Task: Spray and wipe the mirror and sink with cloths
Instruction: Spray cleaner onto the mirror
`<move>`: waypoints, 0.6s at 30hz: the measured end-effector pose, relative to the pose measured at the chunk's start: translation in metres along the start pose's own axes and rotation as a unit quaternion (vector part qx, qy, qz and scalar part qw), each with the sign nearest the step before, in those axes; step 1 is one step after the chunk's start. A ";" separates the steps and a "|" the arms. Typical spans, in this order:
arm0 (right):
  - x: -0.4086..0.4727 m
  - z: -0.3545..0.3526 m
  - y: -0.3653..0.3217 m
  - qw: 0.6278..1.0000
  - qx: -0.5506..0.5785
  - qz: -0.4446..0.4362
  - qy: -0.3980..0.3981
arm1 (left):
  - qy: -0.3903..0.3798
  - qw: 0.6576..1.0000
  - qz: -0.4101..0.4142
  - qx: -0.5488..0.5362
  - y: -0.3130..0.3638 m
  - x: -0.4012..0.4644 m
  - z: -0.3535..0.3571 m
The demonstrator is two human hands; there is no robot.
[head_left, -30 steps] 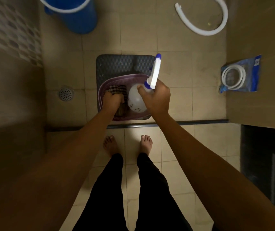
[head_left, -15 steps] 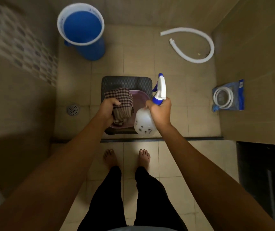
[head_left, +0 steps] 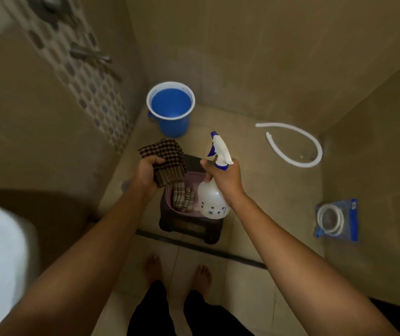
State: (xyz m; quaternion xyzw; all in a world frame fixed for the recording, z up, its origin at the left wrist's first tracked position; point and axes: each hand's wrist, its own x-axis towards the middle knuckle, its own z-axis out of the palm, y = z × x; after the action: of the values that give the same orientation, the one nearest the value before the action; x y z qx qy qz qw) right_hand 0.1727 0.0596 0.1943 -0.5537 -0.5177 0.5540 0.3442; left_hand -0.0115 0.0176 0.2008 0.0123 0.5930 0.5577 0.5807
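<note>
Checked cloth (head_left: 163, 157) being clutched in left hand (head_left: 146, 174), spray bottle (head_left: 214, 190) neck being gripped by right hand (head_left: 228, 177); both being carried clear of basket (head_left: 189, 180), ready for spraying, wiping.

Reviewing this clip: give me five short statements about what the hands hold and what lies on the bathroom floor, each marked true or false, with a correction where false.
1. The left hand grips a checked cloth. True.
2. The right hand holds the spray bottle by its neck. True.
3. The pink basket is empty. False: another checked cloth lies in it.
4. The blue bucket lies tipped on its side. False: it stands upright in the corner.
5. A white hose lies loose on the floor, to the right of the bucket. True.
</note>
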 end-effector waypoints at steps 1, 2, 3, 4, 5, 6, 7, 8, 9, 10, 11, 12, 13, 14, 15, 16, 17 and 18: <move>-0.002 0.005 -0.009 1.000 0.003 -0.014 -0.021 | 0.004 1.000 0.010 -0.018 0.006 -0.008 -0.004; -0.004 0.009 -0.017 0.999 0.008 -0.026 -0.037 | 0.009 0.999 0.018 -0.028 0.011 -0.014 -0.008; -0.006 0.016 -0.024 0.998 0.011 -0.035 -0.054 | 0.013 0.999 0.032 -0.038 0.018 -0.021 -0.015; -0.008 0.023 -0.031 0.996 0.014 -0.042 -0.072 | 0.016 0.998 0.046 -0.042 0.025 -0.028 -0.023; -0.010 0.031 -0.038 0.995 0.017 -0.049 -0.090 | 0.020 0.997 0.059 -0.046 0.032 -0.035 -0.031; -0.011 0.040 -0.044 0.993 0.019 -0.054 -0.107 | 0.027 0.996 0.074 -0.052 0.039 -0.042 -0.039; -0.011 0.048 -0.047 0.991 0.021 -0.055 -0.118 | 0.029 0.994 0.086 -0.063 0.044 -0.047 -0.045; -0.014 0.058 -0.053 0.990 0.021 -0.056 -0.131 | 0.035 0.991 0.101 -0.075 0.050 -0.055 -0.054; -0.017 0.067 -0.058 0.988 0.023 -0.053 -0.141 | 0.035 0.989 0.118 -0.088 0.055 -0.064 -0.063; -0.022 0.077 -0.063 0.987 0.028 -0.052 -0.153 | 0.033 0.986 0.132 -0.099 0.060 -0.072 -0.072; -0.027 0.087 -0.066 0.984 0.035 -0.050 -0.165 | 0.029 0.983 0.145 -0.111 0.064 -0.081 -0.081; -0.032 0.095 -0.068 0.982 0.045 -0.048 -0.177 | 0.025 0.981 0.151 -0.123 0.067 -0.089 -0.089; -0.040 0.104 -0.070 0.979 0.051 -0.051 -0.192 | 0.025 0.978 0.159 -0.134 0.069 -0.098 -0.100; -0.049 0.113 -0.073 0.975 0.056 -0.058 -0.205 | 0.031 0.975 0.167 -0.144 0.070 -0.109 -0.112; -0.058 0.122 -0.076 0.972 0.056 -0.067 -0.219 | 0.036 0.972 0.173 -0.154 0.071 -0.118 -0.124; -0.068 0.130 -0.079 0.968 0.051 -0.074 -0.233 | 0.039 0.970 0.176 -0.166 0.072 -0.129 -0.136; -0.077 0.137 -0.083 0.965 0.047 -0.078 -0.245 | 0.041 0.967 0.176 -0.178 0.072 -0.138 -0.145; -0.088 0.145 -0.087 0.961 0.041 -0.083 -0.261 | 0.048 0.965 0.179 -0.184 0.072 -0.152 -0.155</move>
State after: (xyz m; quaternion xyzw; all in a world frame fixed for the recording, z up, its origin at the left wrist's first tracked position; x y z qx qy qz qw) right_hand 0.0285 -0.0327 0.2784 -0.3305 -0.6107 0.6693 0.2642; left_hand -0.1164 -0.1566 0.3062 -0.0153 0.4957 0.7517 0.4348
